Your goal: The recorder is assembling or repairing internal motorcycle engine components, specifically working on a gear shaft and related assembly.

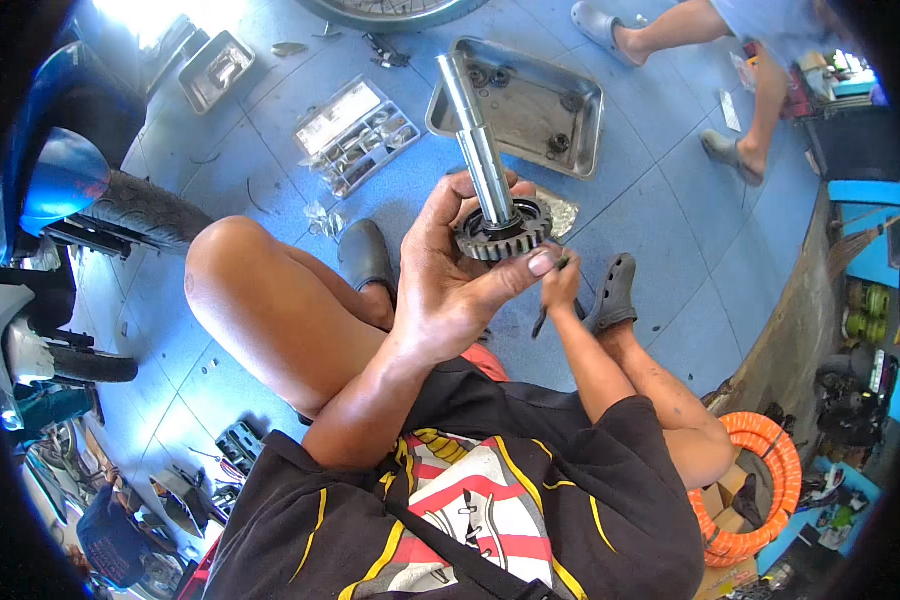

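Note:
My left hand is wrapped round a steel gear shaft just above my lap. The bright stepped shaft points up and away from me, and a toothed gear sits at its near end. My left thumb presses along the gear's near side. Close by on the right, my right hand is closed on a slim dark tool, whose kind I cannot make out. One end of that tool shows below the fingers and a dark bit of it at the gear's edge; whether it touches the gear is unclear.
On the blue tiled floor ahead lie a metal tray with several dark round parts, a compartment box and a smaller tray. Motorcycle wheels stand at left. An orange coil lies right; another person's legs are far right.

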### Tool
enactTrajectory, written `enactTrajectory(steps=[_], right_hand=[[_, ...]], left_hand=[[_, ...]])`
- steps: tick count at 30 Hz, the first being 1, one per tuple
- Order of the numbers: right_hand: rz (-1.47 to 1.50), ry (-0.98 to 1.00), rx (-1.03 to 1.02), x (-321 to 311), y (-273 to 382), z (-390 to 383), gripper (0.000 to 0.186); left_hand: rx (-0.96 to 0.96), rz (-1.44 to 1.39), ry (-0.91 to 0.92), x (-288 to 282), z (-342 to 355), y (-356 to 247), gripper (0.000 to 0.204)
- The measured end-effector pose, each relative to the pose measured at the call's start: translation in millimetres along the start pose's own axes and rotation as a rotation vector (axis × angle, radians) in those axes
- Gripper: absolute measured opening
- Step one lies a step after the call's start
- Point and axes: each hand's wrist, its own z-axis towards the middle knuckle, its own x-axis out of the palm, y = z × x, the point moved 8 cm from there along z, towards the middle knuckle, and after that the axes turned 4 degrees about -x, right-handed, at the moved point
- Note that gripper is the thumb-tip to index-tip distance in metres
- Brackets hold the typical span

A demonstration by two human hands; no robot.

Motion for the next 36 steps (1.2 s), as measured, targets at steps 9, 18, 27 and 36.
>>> enactTrajectory(steps=[9, 18, 27, 36], right_hand=[[1.600, 0.241, -0.560, -253.7, 376.5, 168.4, 0.051], [1.542, 0.524, -0.613, -232.2, 441.3, 136.7, 0.049], [1.408, 0.530, -0.698, -233.6, 446.6, 123.2, 0.049], [1.209, 0.629, -0.565, -219.4, 452.4, 103.9, 0.022]], left_hand=[[0.168, 0.157, 0.098, 2.2, -1.3, 5.4, 0.064], [-0.013, -0.438, 0.150, 12.3, -6.0, 21.0, 0.048], [0.068, -0.211, 0.163, 21.9, -8.1, 19.2, 0.076], [0.394, 0.261, 0.138, 28.1, -6.4, 5.0, 0.058]])
